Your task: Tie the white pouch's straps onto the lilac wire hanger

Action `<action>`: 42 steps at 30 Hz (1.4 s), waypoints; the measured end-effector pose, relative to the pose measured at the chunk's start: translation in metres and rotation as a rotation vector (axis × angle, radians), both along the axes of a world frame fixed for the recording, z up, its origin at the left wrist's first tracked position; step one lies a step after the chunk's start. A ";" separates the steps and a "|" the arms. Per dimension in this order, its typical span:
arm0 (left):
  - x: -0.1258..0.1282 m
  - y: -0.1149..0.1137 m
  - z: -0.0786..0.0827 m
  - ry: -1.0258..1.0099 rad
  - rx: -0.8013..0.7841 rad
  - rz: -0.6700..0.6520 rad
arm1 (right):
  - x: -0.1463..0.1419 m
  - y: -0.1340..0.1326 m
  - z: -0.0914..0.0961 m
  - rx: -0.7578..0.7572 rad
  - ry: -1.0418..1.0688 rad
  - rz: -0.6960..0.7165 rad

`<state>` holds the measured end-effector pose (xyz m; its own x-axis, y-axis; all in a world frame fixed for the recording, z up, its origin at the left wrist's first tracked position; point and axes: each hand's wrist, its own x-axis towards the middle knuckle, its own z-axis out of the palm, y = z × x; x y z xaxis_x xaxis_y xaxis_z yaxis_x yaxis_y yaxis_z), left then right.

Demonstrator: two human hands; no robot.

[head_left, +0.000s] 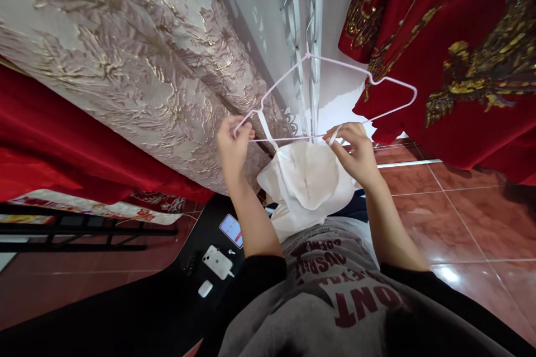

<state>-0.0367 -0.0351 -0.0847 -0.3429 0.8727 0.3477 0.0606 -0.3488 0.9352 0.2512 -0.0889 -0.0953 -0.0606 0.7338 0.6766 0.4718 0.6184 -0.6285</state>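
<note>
A thin pale pink wire hanger (393, 85) hangs by its hook from a white metal rack (298, 39). My left hand (233, 145) pinches the hanger's left end together with a white strap. My right hand (355, 148) pinches the other white strap at the hanger's bottom bar. A small white garment (307, 181) droops from the straps between my hands, just above my grey printed shirt.
Beige and gold brocade fabric (125, 50) hangs at the left, over red cloth (50, 150). A red garment with gold embroidery (460, 50) hangs at the right. A black surface (167, 295) below holds two phones (218, 262) and an earbud case (205, 288). Red floor tiles (460, 217) lie at the right.
</note>
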 end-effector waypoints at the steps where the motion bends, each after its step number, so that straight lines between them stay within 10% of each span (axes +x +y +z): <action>1: 0.003 -0.005 -0.011 -0.082 -0.033 0.015 | -0.002 -0.001 0.000 0.005 -0.001 0.008; 8: 0.057 -0.027 -0.039 -0.532 0.131 -0.067 | -0.007 -0.003 -0.005 0.047 0.066 0.013; 15: 0.048 -0.025 -0.028 -0.485 0.221 -0.004 | 0.072 0.029 -0.001 0.250 0.458 -0.408; 23: 0.048 -0.027 -0.027 -0.499 0.202 -0.003 | 0.060 0.036 0.070 -0.086 -0.073 -0.343; 31: 0.048 -0.029 -0.028 -0.511 0.161 -0.063 | 0.070 0.034 0.052 -0.175 0.170 -0.275; 42: 0.049 -0.025 -0.030 -0.536 0.148 -0.066 | 0.057 0.032 0.076 -0.011 -0.202 -0.297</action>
<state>0.0125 -0.0599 -0.1145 -0.4519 0.8533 0.2600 -0.4363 -0.4657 0.7700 0.3087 -0.0565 -0.0190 0.0251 0.7464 0.6650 0.7453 0.4293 -0.5101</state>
